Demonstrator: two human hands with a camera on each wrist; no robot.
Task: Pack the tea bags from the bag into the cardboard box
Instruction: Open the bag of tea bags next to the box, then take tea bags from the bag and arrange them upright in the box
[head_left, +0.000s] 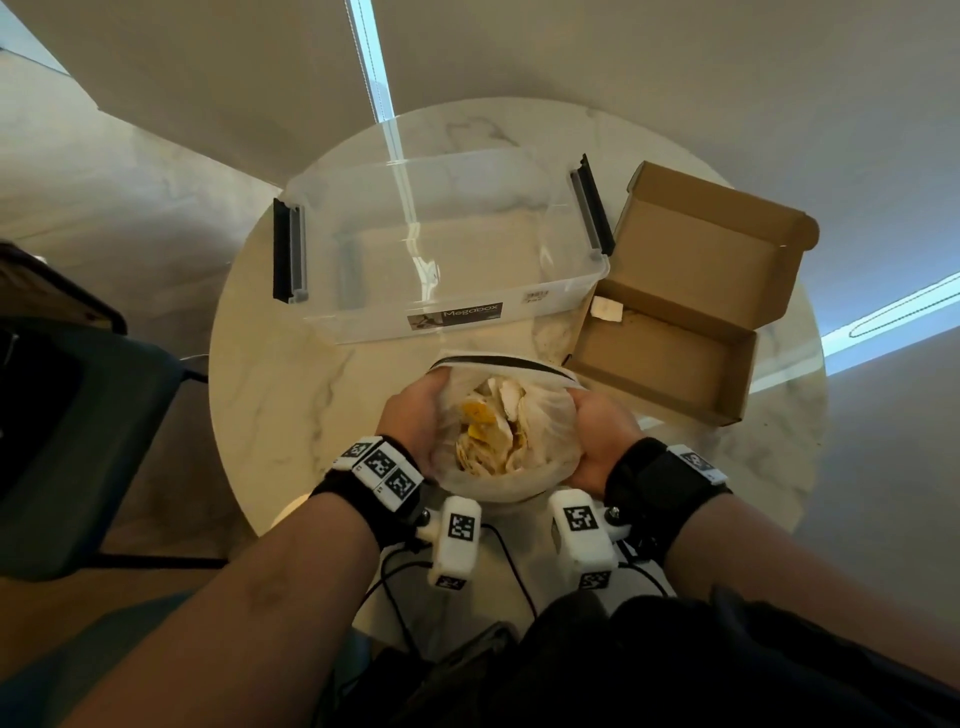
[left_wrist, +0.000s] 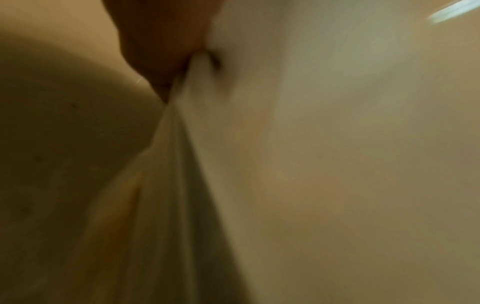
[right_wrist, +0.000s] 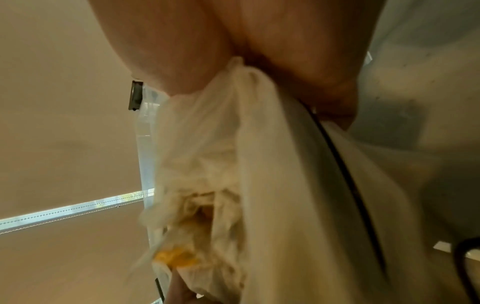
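A translucent plastic bag (head_left: 545, 436) with a black zip strip stands open on the round table, full of pale tea bags (head_left: 493, 431) with yellow tags. My left hand (head_left: 410, 421) grips the bag's left side, and my right hand (head_left: 597, 431) grips its right side, holding the mouth apart. In the left wrist view my fingers (left_wrist: 161, 47) pinch a fold of the bag (left_wrist: 187, 127). In the right wrist view my fingers (right_wrist: 298, 67) pinch the bag's rim (right_wrist: 249, 86) above the tea bags (right_wrist: 197, 205). The open cardboard box (head_left: 670, 358) lies to the right with a small white piece in its corner.
A clear plastic storage bin (head_left: 441, 244) with black side clips sits behind the bag on the marble table (head_left: 270, 384). A dark chair (head_left: 67, 426) stands at the left. Cables (head_left: 514, 566) hang near the table's front edge.
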